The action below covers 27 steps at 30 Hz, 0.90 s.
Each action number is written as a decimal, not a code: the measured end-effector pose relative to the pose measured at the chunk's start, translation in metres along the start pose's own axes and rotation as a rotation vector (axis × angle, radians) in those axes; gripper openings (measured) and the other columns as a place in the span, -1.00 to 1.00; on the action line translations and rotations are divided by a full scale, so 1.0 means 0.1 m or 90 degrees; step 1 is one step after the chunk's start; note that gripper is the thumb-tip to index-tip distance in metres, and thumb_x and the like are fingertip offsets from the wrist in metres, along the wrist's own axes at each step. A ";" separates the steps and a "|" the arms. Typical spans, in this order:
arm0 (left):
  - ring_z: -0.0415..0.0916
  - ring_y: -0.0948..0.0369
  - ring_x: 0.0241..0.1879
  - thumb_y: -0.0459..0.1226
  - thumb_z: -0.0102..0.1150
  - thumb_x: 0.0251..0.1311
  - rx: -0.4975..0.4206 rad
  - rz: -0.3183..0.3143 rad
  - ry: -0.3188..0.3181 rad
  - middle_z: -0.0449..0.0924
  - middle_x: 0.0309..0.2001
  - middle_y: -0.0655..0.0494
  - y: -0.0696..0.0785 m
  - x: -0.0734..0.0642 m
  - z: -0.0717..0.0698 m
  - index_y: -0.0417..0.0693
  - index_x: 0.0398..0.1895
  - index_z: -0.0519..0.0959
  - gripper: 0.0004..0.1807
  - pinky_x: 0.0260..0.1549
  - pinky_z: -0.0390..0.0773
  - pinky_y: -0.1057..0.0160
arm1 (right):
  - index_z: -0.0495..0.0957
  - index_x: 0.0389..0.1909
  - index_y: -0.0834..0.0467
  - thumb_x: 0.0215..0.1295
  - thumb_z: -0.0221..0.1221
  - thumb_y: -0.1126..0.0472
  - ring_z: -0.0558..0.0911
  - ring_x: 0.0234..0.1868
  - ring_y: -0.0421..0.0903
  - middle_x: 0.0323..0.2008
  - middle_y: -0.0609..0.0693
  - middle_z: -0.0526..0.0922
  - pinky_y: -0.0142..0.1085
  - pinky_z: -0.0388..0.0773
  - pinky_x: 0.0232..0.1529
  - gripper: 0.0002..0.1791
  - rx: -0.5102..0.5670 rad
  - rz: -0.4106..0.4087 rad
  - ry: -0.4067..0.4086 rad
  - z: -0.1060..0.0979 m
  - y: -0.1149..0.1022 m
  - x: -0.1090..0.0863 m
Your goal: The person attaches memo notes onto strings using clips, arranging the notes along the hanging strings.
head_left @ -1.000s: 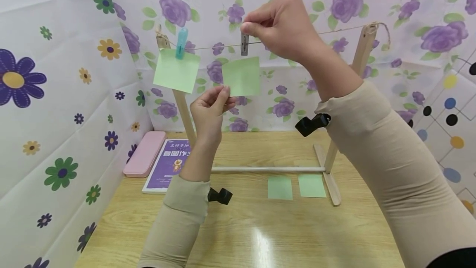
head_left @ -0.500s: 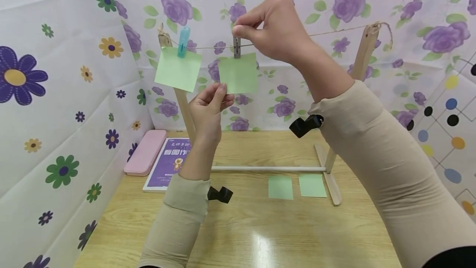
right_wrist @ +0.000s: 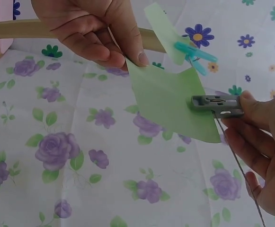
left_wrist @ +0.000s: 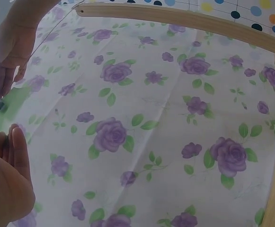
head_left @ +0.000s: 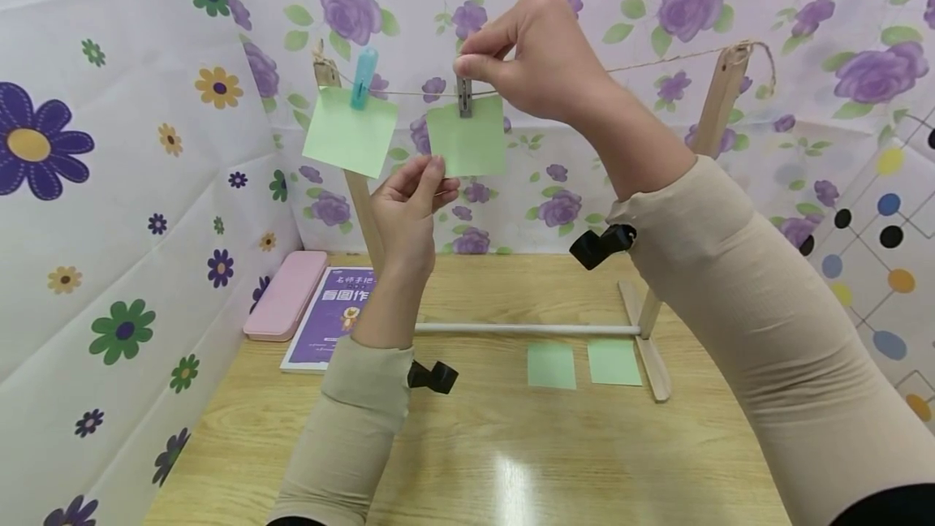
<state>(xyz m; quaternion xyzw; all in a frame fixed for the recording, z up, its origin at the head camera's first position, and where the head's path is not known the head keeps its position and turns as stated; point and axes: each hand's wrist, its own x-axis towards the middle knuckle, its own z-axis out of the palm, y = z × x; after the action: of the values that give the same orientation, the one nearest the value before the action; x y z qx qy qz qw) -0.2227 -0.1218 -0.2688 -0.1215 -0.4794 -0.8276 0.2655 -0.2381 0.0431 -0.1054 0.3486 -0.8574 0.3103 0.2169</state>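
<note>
My left hand (head_left: 407, 213) pinches the lower left corner of a green paper square (head_left: 467, 139) between thumb and fingers. Above it, my right hand (head_left: 540, 59) pinches the top of a grey clothespin (head_left: 464, 97) at the string (head_left: 409, 93). In the right wrist view the tip of the clothespin (right_wrist: 217, 105) overlaps the edge of the green paper (right_wrist: 168, 99), with the string passing beneath. To the left, a blue clothespin (head_left: 363, 78) holds another green square (head_left: 351, 132) on the same string.
Two more green squares (head_left: 551, 366) lie on the table (head_left: 570, 445). A wooden frame with a right post (head_left: 719, 100) and a white bottom rod (head_left: 526, 329) carries the string. A purple book (head_left: 321, 331) and a pink case (head_left: 286, 295) sit at the left.
The right hand has shifted left and the grey clothespin now overlaps the paper's top edge; earlier a gap lay between them. The left hand with the paper has risen slightly.
</note>
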 end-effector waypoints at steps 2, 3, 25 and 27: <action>0.70 0.25 -0.46 -0.40 0.31 0.31 0.000 0.000 -0.001 0.69 -0.37 0.05 0.00 0.00 0.01 -0.20 -0.27 0.71 -0.96 -0.36 0.75 0.32 | 0.78 -0.10 0.11 0.42 0.27 0.08 0.70 -0.24 -0.17 -0.10 -0.01 0.78 -0.46 0.55 -0.33 -0.77 -0.001 0.004 -0.004 -0.01 0.00 0.00; 0.70 0.25 -0.46 -0.40 0.30 0.32 0.001 0.001 -0.001 0.69 -0.37 0.04 0.01 0.00 0.01 -0.20 -0.27 0.71 -0.96 -0.36 0.75 0.32 | 0.78 -0.09 0.10 0.42 0.27 0.08 0.70 -0.24 -0.17 -0.09 -0.01 0.78 -0.46 0.54 -0.34 -0.77 -0.003 0.007 -0.007 -0.01 0.00 0.00; 0.70 0.25 -0.46 -0.29 0.31 0.34 0.045 -0.002 0.018 0.67 -0.36 0.08 0.03 0.00 0.02 -0.10 -0.24 0.71 -0.94 -0.35 0.76 0.28 | 0.74 0.04 0.13 0.43 0.26 0.01 0.67 -0.07 -0.16 -0.05 -0.01 0.76 -0.25 0.63 0.01 -0.67 -0.032 -0.014 -0.079 -0.05 0.02 -0.01; 0.70 0.24 -0.46 -0.28 0.31 0.34 0.055 -0.004 0.021 0.67 -0.35 0.09 0.03 0.00 0.02 -0.10 -0.24 0.71 -0.93 -0.35 0.76 0.27 | 0.72 0.07 0.13 0.42 0.26 -0.02 0.66 -0.02 -0.13 -0.01 0.01 0.75 -0.22 0.63 0.07 -0.63 -0.026 0.002 -0.083 -0.06 0.03 -0.01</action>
<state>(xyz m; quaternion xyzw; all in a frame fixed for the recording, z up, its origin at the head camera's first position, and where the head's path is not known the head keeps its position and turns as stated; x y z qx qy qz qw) -0.2212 -0.1207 -0.2656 -0.0948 -0.5106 -0.8088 0.2759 -0.2383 0.0495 -0.1026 0.3622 -0.8764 0.2698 0.1672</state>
